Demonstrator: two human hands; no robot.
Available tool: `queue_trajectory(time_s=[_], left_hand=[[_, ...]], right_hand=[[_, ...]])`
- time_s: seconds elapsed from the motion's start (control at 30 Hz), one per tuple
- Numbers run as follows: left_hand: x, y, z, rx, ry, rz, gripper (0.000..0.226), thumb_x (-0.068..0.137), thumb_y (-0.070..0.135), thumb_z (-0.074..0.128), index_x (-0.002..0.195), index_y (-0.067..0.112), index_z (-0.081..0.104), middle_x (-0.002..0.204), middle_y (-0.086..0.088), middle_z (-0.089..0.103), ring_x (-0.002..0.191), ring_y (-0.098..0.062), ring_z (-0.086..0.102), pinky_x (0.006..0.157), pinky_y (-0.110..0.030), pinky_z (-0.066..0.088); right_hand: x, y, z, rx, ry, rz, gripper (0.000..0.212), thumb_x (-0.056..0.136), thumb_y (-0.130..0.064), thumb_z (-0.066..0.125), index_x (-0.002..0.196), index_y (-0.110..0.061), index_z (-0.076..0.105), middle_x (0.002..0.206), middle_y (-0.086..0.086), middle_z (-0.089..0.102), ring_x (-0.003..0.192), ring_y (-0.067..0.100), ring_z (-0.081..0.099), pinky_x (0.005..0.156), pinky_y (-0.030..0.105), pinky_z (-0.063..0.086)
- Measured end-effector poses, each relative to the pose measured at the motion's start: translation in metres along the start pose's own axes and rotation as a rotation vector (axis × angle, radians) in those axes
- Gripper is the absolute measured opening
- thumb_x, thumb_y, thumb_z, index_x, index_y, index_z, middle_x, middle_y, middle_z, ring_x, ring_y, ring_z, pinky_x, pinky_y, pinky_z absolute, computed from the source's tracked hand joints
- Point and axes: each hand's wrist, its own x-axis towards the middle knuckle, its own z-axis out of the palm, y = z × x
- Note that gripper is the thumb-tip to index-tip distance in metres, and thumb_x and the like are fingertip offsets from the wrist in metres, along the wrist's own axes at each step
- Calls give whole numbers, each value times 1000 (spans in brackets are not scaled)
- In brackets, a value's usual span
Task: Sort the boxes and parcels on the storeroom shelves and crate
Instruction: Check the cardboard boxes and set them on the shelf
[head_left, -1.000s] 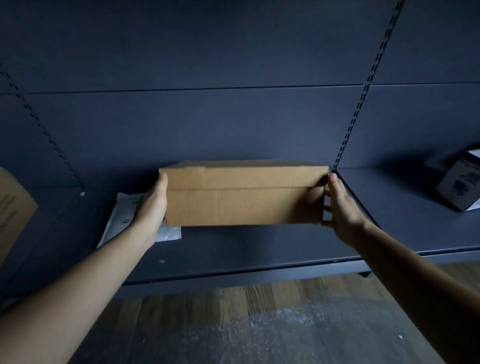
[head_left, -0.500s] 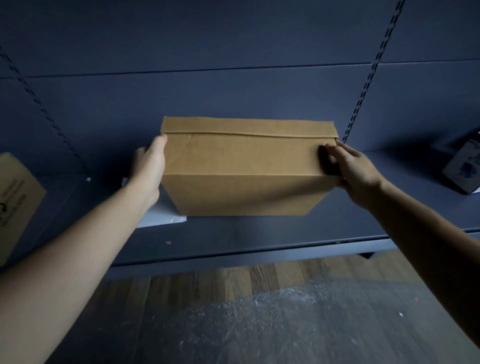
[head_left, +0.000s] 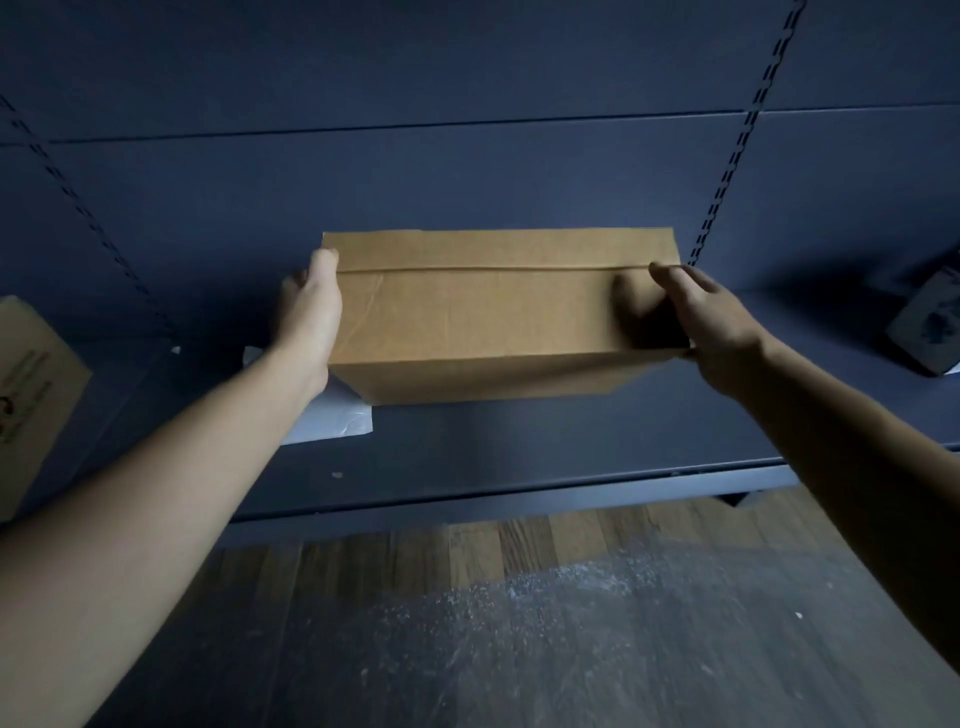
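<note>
A brown cardboard box (head_left: 483, 317) is held tilted above the dark blue shelf (head_left: 519, 447), its taped face turned toward me. My left hand (head_left: 311, 306) grips its left end, thumb on the front edge. My right hand (head_left: 701, 317) holds its right end, fingers spread over the front face and thumb under the lower corner. A white plastic parcel (head_left: 332, 421) lies on the shelf behind and below the box, mostly hidden.
Another cardboard box (head_left: 31, 395) stands at the left edge of the shelf. A dark printed box (head_left: 930, 327) lies on the shelf at the right. Slotted uprights run up the back panel. Wooden floor and a grey mat (head_left: 571, 649) lie below.
The box has been lifted off the shelf and tipped so its top face turns toward me. Both hands rose with it and the right fingers have spread over the front.
</note>
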Motion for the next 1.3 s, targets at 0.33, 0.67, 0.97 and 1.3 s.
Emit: queue_trajectory(time_s=[0.33,0.67,0.97,1.3], left_hand=[[6,-40,-5,97,-184,-194,53,77,44,48,124,21,54,121,-1,61,109,-24,58,89,-44,51],[5,-69,11,286,-299,-250,22,95,22,46,115,18,54,128,-7,57,114,-29,56,78,-34,48],[30,-59,-22,390,-233,-139,26,99,23,41,122,18,53,131,-8,52,122,-27,50,88,-39,49],[73,-63,-87,564,-170,-8,11,91,15,42,89,19,53,83,-8,45,81,-22,44,75,-40,52]], right_hand=[[0,34,14,-232,94,91,55,89,-56,57,116,-10,43,104,7,57,97,25,58,87,48,53],[-17,42,28,-766,73,111,57,91,-31,46,144,-17,30,130,18,43,113,39,48,90,46,46],[-31,26,95,-835,-46,-314,50,96,-21,49,145,-14,41,140,15,46,120,33,52,95,42,48],[-54,12,213,-671,-210,-588,51,90,-11,57,140,-11,48,133,10,53,115,26,57,96,32,47]])
